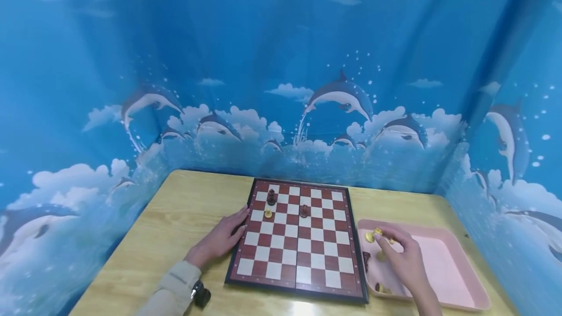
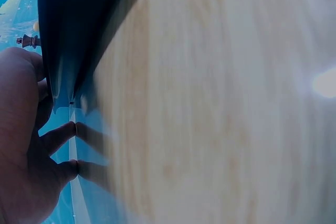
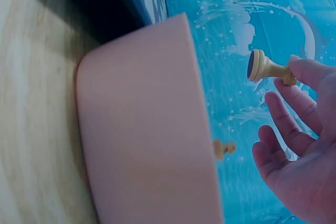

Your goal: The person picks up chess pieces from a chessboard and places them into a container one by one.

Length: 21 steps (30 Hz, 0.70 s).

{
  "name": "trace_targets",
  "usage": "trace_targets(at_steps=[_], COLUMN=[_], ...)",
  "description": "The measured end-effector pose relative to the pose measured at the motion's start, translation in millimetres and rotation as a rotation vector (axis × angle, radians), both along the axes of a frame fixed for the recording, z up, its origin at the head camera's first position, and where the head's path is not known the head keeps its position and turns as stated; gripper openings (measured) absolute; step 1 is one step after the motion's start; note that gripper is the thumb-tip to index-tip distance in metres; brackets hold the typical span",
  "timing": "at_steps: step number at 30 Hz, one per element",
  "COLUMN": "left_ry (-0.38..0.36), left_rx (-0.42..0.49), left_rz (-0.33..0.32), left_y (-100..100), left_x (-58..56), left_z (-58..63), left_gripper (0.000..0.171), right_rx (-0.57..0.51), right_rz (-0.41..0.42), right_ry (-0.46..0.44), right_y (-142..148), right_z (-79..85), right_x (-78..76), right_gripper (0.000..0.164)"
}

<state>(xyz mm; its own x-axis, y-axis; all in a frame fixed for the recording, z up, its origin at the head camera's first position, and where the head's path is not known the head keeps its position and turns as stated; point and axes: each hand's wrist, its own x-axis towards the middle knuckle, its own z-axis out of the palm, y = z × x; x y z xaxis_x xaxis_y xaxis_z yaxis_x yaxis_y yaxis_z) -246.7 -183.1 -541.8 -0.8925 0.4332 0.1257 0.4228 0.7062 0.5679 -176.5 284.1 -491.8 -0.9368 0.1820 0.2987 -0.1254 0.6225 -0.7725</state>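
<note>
Currently, left hand (image 1: 222, 239) — fingers unclenched — touches the board (image 1: 290, 256) at nine o'clock; at its three, above the tray (image 1: 450, 267), right hand (image 1: 403, 257) pinches a gold piece (image 3: 268, 68).

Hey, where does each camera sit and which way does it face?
Head: on the head, facing forward and down at the chessboard, tray and curtain; left hand and right hand show.
Left wrist: on that wrist, facing the table and the chessboard's edge; left hand shows.
Right wrist: on that wrist, facing the tray's side; right hand shows.
Head and right wrist share the pinched yellow chess piece.
</note>
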Motion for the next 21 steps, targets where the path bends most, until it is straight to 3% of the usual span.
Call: trace_targets(at_steps=[10, 14, 21], left_ry=[-0.01, -0.017, -0.013], left_rx=[0.014, 0.022, -0.004], left_rz=[0.007, 0.011, 0.02], left_y=[2.2, 4.1, 2.3], left_x=[2.0, 3.0, 2.2], left_z=[-1.3, -2.8, -1.3], left_gripper=[0.055, 0.055, 0.055], right_rx=[-0.016, -0.013, -0.024], right_rz=[-0.124, -0.202, -0.242], right_ry=[0.017, -0.048, -0.132], right_y=[21.7, 30.1, 36.1], right_z=[-18.7, -20.7, -24.2], right_x=[-6.9, -6.5, -8.5], right_gripper=[0.024, 0.029, 0.035])
